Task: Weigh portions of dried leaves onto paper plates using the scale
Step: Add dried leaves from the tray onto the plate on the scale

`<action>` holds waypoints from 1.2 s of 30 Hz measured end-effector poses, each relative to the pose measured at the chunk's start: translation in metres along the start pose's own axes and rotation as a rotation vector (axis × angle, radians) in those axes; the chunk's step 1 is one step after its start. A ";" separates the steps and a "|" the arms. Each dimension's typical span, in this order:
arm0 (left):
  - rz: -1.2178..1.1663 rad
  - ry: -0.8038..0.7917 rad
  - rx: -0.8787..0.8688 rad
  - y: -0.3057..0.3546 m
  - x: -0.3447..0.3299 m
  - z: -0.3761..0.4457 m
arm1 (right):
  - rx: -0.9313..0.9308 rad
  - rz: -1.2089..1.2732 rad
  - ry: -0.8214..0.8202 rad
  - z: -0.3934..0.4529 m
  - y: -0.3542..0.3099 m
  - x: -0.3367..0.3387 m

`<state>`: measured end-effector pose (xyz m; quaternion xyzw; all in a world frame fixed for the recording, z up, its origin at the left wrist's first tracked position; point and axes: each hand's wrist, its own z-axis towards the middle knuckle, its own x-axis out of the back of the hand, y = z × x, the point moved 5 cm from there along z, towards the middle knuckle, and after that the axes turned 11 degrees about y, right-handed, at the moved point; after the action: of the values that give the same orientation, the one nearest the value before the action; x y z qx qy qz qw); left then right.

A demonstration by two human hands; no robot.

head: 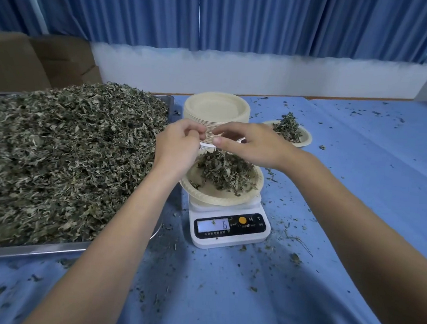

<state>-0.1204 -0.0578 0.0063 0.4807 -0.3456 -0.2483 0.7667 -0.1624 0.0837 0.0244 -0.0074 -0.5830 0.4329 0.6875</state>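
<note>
A white digital scale (230,231) stands mid-table, and its display shows 6. On it rests a paper plate (217,200) holding a mound of dried leaves (221,172). My left hand (180,145) hovers over the plate's left rim with its fingers curled together; no leaves show in it. My right hand (252,144) hangs above the plate's far side, fingers loosely extended toward the left hand and thumb a little apart. The two sets of fingertips nearly meet. Behind them stands a stack of empty paper plates (216,108).
A metal tray (21,249) heaped with dried leaves (67,150) fills the left side. A filled paper plate (307,140) sits at the back right. Leaf bits litter the blue tablecloth (358,186). Cardboard boxes (36,58) and a blue curtain stand behind.
</note>
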 end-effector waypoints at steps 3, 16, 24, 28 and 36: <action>0.001 0.006 -0.008 0.002 0.002 -0.002 | -0.003 0.003 0.010 -0.001 -0.001 -0.002; 0.004 0.006 -0.013 0.001 0.004 -0.004 | -0.018 0.037 0.011 -0.003 -0.003 -0.006; 0.008 0.002 -0.006 -0.004 0.002 -0.003 | -0.003 0.044 0.025 -0.003 -0.005 -0.005; 0.002 0.015 0.000 -0.006 0.004 -0.003 | 0.028 0.050 0.045 -0.002 -0.010 -0.006; 0.219 0.062 -0.031 -0.020 0.014 -0.001 | 0.009 0.009 0.156 0.004 -0.003 -0.001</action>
<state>-0.1116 -0.0758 -0.0078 0.4355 -0.3685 -0.1532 0.8069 -0.1642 0.0789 0.0262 -0.0408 -0.5256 0.4367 0.7289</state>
